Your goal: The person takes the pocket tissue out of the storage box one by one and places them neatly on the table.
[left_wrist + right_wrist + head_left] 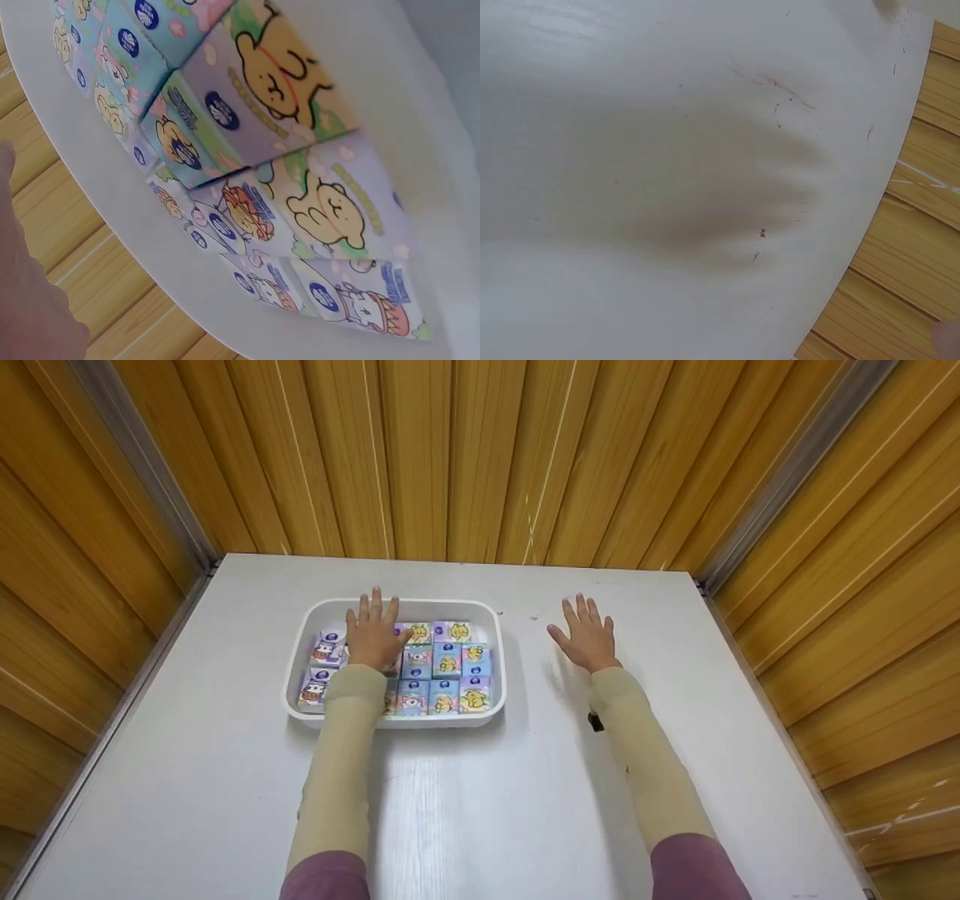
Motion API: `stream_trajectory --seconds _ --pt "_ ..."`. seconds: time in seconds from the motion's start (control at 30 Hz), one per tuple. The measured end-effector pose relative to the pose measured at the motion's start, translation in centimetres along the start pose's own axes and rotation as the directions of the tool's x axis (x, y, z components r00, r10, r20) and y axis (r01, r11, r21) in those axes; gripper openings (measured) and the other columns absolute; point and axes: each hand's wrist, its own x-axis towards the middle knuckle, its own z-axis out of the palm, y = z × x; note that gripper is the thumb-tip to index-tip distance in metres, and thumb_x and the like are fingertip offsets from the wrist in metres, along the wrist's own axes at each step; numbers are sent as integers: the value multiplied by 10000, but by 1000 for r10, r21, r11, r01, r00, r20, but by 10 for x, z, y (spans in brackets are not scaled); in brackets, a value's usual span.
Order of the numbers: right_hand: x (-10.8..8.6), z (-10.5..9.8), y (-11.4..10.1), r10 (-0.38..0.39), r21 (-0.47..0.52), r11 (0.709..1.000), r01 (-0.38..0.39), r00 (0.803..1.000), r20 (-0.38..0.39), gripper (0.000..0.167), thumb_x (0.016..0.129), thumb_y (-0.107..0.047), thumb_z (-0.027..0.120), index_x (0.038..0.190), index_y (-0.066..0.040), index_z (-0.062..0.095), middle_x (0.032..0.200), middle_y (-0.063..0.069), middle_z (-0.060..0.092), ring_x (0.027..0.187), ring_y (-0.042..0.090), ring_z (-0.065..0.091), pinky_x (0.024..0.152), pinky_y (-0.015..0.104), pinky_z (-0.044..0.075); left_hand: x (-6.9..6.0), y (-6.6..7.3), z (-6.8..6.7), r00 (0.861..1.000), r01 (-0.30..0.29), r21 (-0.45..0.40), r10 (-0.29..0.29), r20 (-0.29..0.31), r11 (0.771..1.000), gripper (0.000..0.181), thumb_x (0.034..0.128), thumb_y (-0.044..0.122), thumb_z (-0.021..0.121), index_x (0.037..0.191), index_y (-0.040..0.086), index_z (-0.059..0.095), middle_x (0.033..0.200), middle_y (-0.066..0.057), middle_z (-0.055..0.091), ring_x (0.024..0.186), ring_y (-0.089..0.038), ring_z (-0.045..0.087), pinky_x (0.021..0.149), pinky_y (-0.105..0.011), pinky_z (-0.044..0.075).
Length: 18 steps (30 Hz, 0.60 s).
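A white tray (496, 660) holds several small printed boxes (448, 660) in purple, blue and pink, set close together. My left hand (373, 639) is over the tray's left half with fingers spread, holding nothing and hiding some boxes. In the left wrist view the boxes (330, 214) show cartoon animals, and part of my left hand (34, 292) is at the left edge. To the right of the tray, my right hand (587, 636) hovers over the bare table, fingers spread. Only a bit of my right hand (948, 341) shows in the right wrist view.
The white table (465, 810) has wood-look panels (480, 457) behind it and on both sides. A small black object (595, 722) lies beside my right forearm. Marks and a soft hand shadow show on the tabletop (630, 300) in the right wrist view.
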Motion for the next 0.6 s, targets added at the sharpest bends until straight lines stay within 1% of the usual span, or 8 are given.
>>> stream_trajectory --seconds 0.07,0.13,0.27,0.4,0.53,0.6 --pt "1 -1 -3 -16 -2 1000 16 1000 0 707 888 -568 255 1430 -133 128 1495 134 40 1372 310 9 1051 604 74 -2 -12 0 1000 4 -20 -4 1 1000 697 879 509 384 1429 156 141 1492 -147 -15 1361 -352 -16 1084 -549 35" --pt "1 -1 -6 -31 -9 999 31 1000 -2 702 888 -569 254 1431 -141 128 1496 128 38 1374 304 12 1057 593 83 -5 -23 0 1000 17 -31 -17 16 999 705 881 509 375 1432 153 116 1491 -148 -40 1360 -353 -38 1082 -555 25" --pt "2 -3 -12 -73 -8 997 73 997 -14 697 888 -566 263 1430 -145 137 1496 127 44 1374 303 23 1063 580 91 -12 -44 1 999 36 -30 -35 32 999 723 880 518 360 1435 151 77 1487 -153 -69 1358 -360 -37 1073 -571 20" --pt "2 -4 -22 -121 -5 993 121 993 -13 703 884 -570 276 1429 -147 143 1497 120 47 1375 295 20 1069 568 99 -21 -60 0 999 43 -35 -43 25 998 737 875 507 391 1433 139 82 1487 -156 -62 1356 -368 -25 1063 -582 3" --pt "2 -2 -35 -157 8 988 157 988 10 732 866 -601 282 1431 -160 132 1501 100 35 1379 274 7 1083 545 90 -29 -74 0 999 45 -58 -43 33 997 740 876 488 410 1431 116 92 1488 -154 -55 1355 -366 -36 1059 -588 -6" --pt "1 1 -43 -177 17 984 177 984 26 752 855 -619 282 1432 -165 123 1502 94 29 1380 270 -1 1089 536 77 -32 -81 1 999 37 -56 -35 39 998 741 878 489 402 1430 103 93 1488 -151 -51 1356 -363 -27 1057 -592 -4"
